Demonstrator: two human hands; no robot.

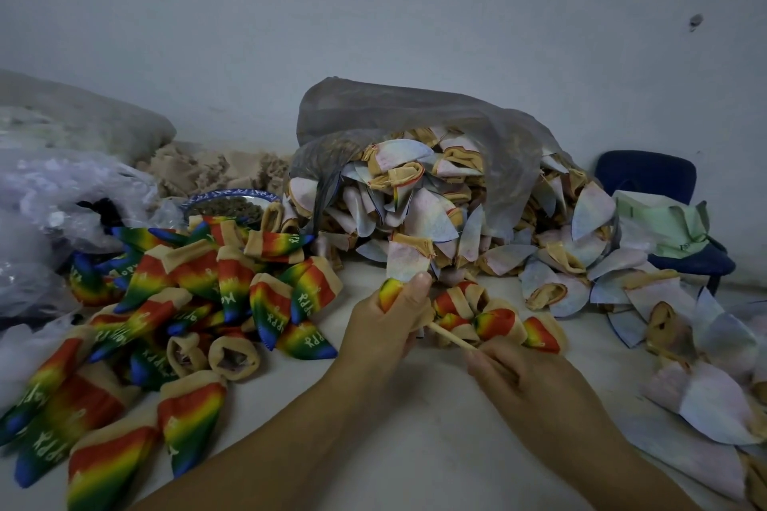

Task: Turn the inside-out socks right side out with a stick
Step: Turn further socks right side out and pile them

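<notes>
One stick (452, 338) gripped by right hand (523, 380), far end hidden under left hand (388, 328), itself clutching one half-turned sock (404, 263). Left of stick: heap of rainbow socks (199, 295), too many to count. Beyond stick: one grey bag (415, 108) spilling pale inside-out socks (415, 216).

Dim, flat bluish light, faint shadows, soft focus, wide-angle bending at edges
</notes>
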